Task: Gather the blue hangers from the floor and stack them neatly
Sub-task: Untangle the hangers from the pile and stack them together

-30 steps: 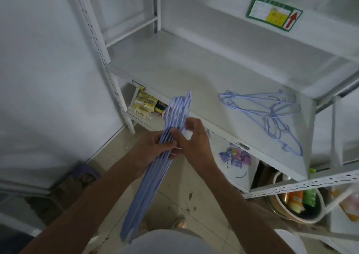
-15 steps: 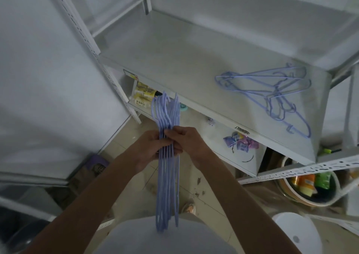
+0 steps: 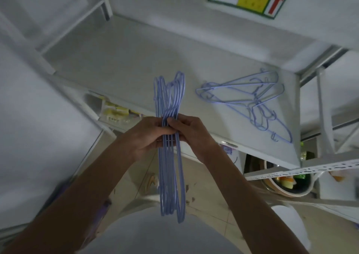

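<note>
Hanger bundle (image 3: 171,156) midsection behind fingers (image 3: 175,122)

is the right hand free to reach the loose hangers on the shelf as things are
Probably not yet: the right hand shares the grip on the bundle of hangers with the left hand. The path to the loose hangers looks clear.

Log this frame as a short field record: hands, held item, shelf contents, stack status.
left hand: shut on the bundle of blue hangers
right hand: shut on the same bundle, opposite side
bundle: edge-on, hooks away from the person, held over the shelf's front edge
shelf: white, holds loose blue hangers lying flat, overlapping untidily
stack status: bundle not yet set down
</note>
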Available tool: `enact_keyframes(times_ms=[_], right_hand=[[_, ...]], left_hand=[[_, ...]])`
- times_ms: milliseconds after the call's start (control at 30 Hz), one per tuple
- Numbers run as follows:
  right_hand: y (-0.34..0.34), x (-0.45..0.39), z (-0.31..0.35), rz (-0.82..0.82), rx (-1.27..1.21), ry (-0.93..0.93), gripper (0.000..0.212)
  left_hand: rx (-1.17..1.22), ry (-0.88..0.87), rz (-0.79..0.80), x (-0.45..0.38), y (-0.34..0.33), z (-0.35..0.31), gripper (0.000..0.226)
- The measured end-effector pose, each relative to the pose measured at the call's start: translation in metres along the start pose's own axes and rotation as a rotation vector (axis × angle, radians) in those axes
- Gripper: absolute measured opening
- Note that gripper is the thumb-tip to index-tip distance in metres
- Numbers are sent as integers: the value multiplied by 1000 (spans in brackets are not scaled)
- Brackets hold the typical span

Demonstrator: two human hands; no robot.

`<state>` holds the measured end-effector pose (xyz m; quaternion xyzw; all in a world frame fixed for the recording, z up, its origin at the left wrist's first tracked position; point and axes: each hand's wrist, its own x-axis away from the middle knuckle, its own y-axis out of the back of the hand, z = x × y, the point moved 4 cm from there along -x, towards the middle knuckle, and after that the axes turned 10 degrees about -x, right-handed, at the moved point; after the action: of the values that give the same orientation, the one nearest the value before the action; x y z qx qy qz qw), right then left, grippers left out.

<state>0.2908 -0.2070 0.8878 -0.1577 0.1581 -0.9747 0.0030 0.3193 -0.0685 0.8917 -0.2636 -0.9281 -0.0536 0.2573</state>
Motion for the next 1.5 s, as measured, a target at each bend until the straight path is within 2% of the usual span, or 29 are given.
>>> enact_keyframes(times_ms=[100,200,300,400,467,533,600,667,733,900,1033,1100,1200,1267,1367,1500], right_hand=[[0,-21,14,-56,78,48,25],[4,-39,21,-99,45,58,24],[4,-49,8,-67,-67,-94,29],[7,-58,-6,-48,-17,-276,29],[10,-70,-7,10,-14,-260,23],[11,-85,-2,59,-87,-236,30],[16,-103,3,87,-139,-202,35],[20,-122,8,130,-195,-183,33],[23,-141,14,174,-214,-186,31],[24,-196,45,273,-125,-136,33],[25,-239,60,334,-154,-130,35],[29,-253,54,335,-202,-168,32],[37,-260,43,331,-257,-197,31],[44,-259,42,326,-240,-181,32],[51,-252,45,252,-167,-218,38],[60,-236,46,195,-122,-235,41]], left_hand=[[-45,-52,54,-23,14,-11,28],[1,-73,90,-45,16,-7,26],[142,-18,111,-59,8,15,27],[21,-66,169,-70,8,26,31],[-65,-112,226,-78,10,22,20],[-69,-105,220,-87,12,14,16],[11,-65,212,-97,14,6,19],[88,-30,279,-104,15,-1,28],[75,-54,319,-111,17,-9,34],[66,-177,229,-144,35,-48,40],[193,-153,176,-177,40,-70,35],[281,-118,208,-191,35,-64,40],[188,-138,257,-209,34,-50,31],[126,-170,292,-217,36,-49,23],[78,-188,321,-225,40,-56,22],[117,-172,283,-231,38,-62,16]])
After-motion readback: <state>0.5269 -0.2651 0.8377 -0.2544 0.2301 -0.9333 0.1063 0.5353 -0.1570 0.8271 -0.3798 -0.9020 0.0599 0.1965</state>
